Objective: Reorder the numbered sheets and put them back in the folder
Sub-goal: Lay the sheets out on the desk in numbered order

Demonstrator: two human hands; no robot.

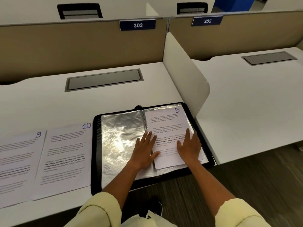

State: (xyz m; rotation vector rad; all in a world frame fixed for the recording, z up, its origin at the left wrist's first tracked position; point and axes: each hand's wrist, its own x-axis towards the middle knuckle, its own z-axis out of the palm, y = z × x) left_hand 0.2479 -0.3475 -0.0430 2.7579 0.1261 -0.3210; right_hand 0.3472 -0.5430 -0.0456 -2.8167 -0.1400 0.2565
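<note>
Glossy plastic sleeves fill the open black folder (96, 145) at the desk's (114, 99) near right corner, overhanging the front edge. Sheet 5 (167, 126) lies on its right page. Both hands rest flat, fingers straight: the left hand (145, 152) across the spine, the right hand (190, 148) on the sheet. Paper this thin is light and limp and probably slides on the slick sleeve, so an edge or corner looks best to pinch. Three numbered sheets show: 5, sheet 10 (65, 154) and sheet 9 (16, 163), the last two side by side toward the left edge.
</note>
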